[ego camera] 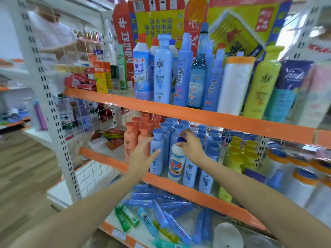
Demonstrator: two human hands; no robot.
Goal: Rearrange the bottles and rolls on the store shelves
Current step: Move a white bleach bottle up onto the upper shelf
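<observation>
Two bare hands are reaching into the middle shelf in the single head view, both working among the upright bottles at its front edge. The right hand is gripping the white bottle marked 84 by its neck, fingers wrapped just under the dark blue cap, so the bottle is standing or hanging upright with its long axis vertical, right at the orange lip of the shelf. The left hand is holding nothing: its fingers are spread fairly wide and are touching or nearly touching the side of the pale blue shampoo bottle that is standing just left of the white one, with the salmon bottles crowding behind its wrist. Whether the white bottle's base is resting on the shelf or lifted clear is hard to tell through the motion blur. The relation that matters next seems to be this: the white bottle is lying directly below the right hand's grip, wedged between blue bottles on both sides, so the right hand is the nearer one for moving it, while the left is probably steadying its neighbour. Rolls are standing on the upper shelf, well apart from both hands.
</observation>
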